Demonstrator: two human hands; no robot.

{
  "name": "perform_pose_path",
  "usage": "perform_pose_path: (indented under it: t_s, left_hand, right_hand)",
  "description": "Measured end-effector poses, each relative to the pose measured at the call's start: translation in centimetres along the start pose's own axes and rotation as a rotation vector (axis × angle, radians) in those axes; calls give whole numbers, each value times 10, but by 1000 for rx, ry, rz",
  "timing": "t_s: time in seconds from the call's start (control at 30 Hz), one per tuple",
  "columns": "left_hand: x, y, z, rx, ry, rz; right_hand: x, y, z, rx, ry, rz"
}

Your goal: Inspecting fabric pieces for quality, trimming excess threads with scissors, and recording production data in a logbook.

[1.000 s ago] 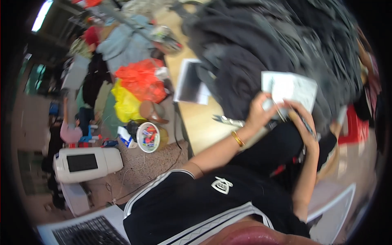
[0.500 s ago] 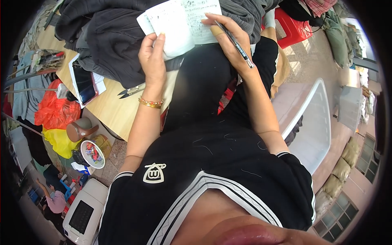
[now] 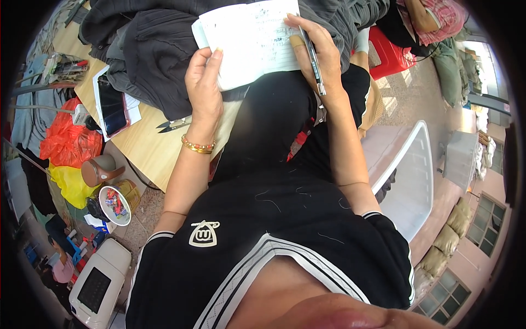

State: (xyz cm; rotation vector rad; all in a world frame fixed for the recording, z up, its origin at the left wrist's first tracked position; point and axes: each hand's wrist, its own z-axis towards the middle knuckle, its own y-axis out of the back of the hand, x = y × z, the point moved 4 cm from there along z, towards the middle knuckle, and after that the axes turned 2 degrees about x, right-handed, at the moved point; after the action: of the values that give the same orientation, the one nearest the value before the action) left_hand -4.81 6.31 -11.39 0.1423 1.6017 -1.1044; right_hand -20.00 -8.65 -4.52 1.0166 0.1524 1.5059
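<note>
An open notebook (image 3: 255, 46) with handwriting on its pages is held up over my lap, in front of dark grey ribbed fabric. My left hand (image 3: 205, 85) pinches its lower left edge between thumb and fingers. On the other side, my right hand (image 3: 323, 57) has a pen (image 3: 315, 68) tucked along the palm, its lower end pointing back toward my wrist. The right fingertips touch the notebook's right edge. A tan wrap covers the right thumb. Dark grey garments (image 3: 153, 60) lie heaped on the table behind and left of the notebook.
On the wooden table (image 3: 145, 151) lie thread snips (image 3: 174, 125) and a phone (image 3: 113, 109) on papers. Left of it are a red plastic bag (image 3: 71, 137), a brown mug (image 3: 98, 171) and a tub of small wrapped pieces (image 3: 116, 205). A white bin (image 3: 408, 186) stands right; another person's arm (image 3: 422, 16) shows beyond.
The notebook's curled page now lies flatter, with writing showing across it. My right hand has shifted slightly right and up, the pen turned more upright. Another person's arm has come into view at top right.
</note>
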Motion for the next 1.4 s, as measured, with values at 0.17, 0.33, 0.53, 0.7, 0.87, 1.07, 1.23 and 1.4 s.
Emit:
perform_pose_path:
  t_s: [0.17,0.33,0.53,0.7,0.87,1.07,1.23,1.4]
  left_hand:
    - [-8,-4,-1,-26,26,-82]
    - [-17,-6,-2,-17,29,-125]
    - [-32,-3,-3,-6,-41,-113]
    - [-40,-1,-2,-12,-29,-207]
    - [-44,-2,-4,-26,-27,-187]
    - [-40,-1,-2,-24,-12,-186]
    - [-38,-1,-2,-23,18,-227]
    - [-31,5,0,-28,40,-230]
  right_hand:
    - [12,1,9,12,19,21]
    - [18,3,14,17,-21,93]
    - [24,2,22,46,-21,146]
    - [34,-1,30,33,-64,213]
    - [39,-4,33,-14,-163,432]
    - [23,-13,27,4,-216,444]
    - [27,-16,26,8,-239,428]
    - [27,-18,24,-16,-256,439]
